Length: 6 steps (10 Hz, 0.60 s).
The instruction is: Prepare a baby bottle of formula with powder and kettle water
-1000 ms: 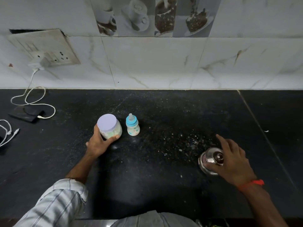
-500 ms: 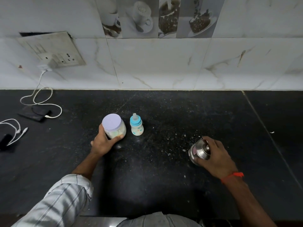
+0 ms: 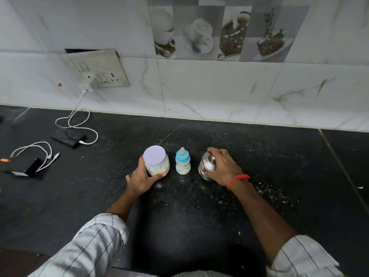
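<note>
step: setup, my read. Three items lined up mid-tabletop, nothing opened yet.
jar (image 3: 156, 161): powder jar, lilac lid on, whitish contents. Left of the bottle, just beside it, not touching as far as I can tell.
bottle (image 3: 183, 164): upright, blue collar and teat on, between jar and kettle, gaps both sides. Looks whitish inside (contents or just the plastic, can't tell).
kettle (image 3: 206, 166): small steel one, right of the bottle, upright or slightly tilted, partly hidden by the hand.
left hand (image 3: 142, 177): grip wrapped round the jar's near side, thumb on the front, fingers behind.
right hand (image 3: 224, 168): grip curled over the kettle's top and side, clamped on it.
tabletop (image 3: 259, 156): black stone, white specks scattered toward the right edge.
clutter: cable (image 3: 79, 124) and dark devices near the left edge, well apart from the work.
next: bottle top has to come off before powder or water goes in. Needs a hand freed from jar or kettle, one to steady the bottle, one to unscrew.
risk: bottle is light and narrow, easy to knock.
</note>
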Tool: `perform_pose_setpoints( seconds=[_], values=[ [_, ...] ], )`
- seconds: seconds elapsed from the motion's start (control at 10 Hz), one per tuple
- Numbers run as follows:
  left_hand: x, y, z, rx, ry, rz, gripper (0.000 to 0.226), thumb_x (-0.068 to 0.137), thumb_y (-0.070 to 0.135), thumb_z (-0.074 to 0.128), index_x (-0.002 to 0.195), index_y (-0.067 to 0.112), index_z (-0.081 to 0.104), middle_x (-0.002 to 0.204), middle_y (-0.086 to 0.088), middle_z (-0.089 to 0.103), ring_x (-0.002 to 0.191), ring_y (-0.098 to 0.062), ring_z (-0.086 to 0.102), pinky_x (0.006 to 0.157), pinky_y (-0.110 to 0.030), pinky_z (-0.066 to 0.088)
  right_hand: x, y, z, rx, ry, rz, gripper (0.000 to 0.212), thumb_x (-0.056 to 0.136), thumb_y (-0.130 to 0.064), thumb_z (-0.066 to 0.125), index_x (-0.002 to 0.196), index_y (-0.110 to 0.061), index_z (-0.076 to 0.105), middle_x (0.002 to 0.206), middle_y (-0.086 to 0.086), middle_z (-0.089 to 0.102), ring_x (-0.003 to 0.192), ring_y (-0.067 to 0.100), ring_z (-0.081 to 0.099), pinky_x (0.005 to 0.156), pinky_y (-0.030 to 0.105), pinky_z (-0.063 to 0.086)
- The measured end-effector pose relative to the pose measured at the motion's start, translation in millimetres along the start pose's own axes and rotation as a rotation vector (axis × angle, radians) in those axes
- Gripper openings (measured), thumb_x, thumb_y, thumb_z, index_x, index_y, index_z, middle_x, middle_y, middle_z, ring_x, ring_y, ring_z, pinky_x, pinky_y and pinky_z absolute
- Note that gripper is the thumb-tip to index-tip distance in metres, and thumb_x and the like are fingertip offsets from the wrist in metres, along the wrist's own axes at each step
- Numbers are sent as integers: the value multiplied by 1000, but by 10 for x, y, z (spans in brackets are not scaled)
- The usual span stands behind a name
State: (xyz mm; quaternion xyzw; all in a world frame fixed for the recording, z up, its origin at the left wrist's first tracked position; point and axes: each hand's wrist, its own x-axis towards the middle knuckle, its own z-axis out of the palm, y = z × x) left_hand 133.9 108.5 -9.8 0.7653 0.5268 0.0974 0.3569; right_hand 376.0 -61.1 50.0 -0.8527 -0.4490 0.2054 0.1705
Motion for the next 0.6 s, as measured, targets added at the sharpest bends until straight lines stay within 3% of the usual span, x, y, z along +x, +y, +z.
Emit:
perform_pose_setpoints(
  seconds=[0.3, 0.5, 0.6],
  values=[
    [117, -35, -29, 19, -48, 20, 110, 77, 62, 78, 157, 36, 8, 162, 8, 37, 147, -29, 38, 113, -59, 19, 239, 72, 149, 39, 4, -38, 87, 78, -25, 83, 146, -37, 30, 155, 1, 33, 137, 29, 45, 107, 51, 48],
    [118, -58, 4, 8, -31, 35, 109, 77, 60, 79, 157, 36, 8, 159, 9, 40, 145, -29, 40, 111, -56, 21, 269, 134, 175, 69, -4, -58, 96, 81, -29, 81, 155, -33, 21, 162, 1, 25, 145, 29, 36, 117, 49, 37],
    [137, -77, 16, -29, -21, 51, 116, 76, 57, 81, 159, 35, 3, 163, 9, 34, 149, -27, 34, 112, -56, 20, 287, 168, 187, 41, -35, -64, 107, 79, -38, 82, 158, -35, 11, 167, 2, 18, 149, 32, 29, 119, 55, 32]
  ],
)
